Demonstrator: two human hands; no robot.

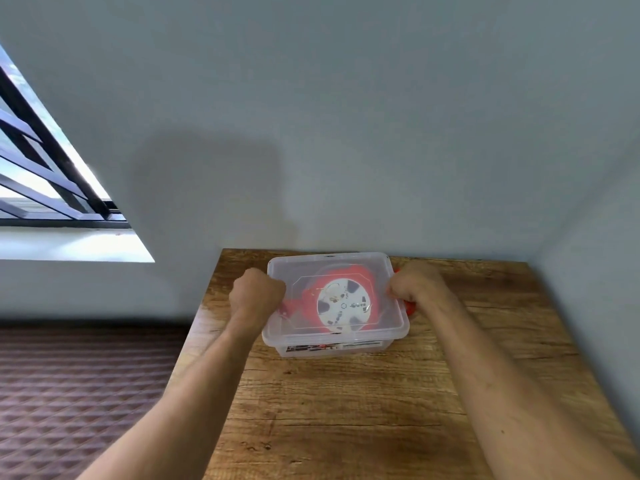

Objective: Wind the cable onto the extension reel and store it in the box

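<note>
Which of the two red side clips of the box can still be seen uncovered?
The red clip on the clear plastic box's right side, showing below the right hand. The left one shows only through the lid.

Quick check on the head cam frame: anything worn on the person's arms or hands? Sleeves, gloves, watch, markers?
Nothing worn that shows. Both forearms are bare from the bottom edge of the frame up to the wrists, with no sleeve in view. The left hand and right hand have no gloves, and no watch, band, ring or marker is visible. The fingers are mostly hidden from this angle, so small rings cannot be ruled out.
</note>
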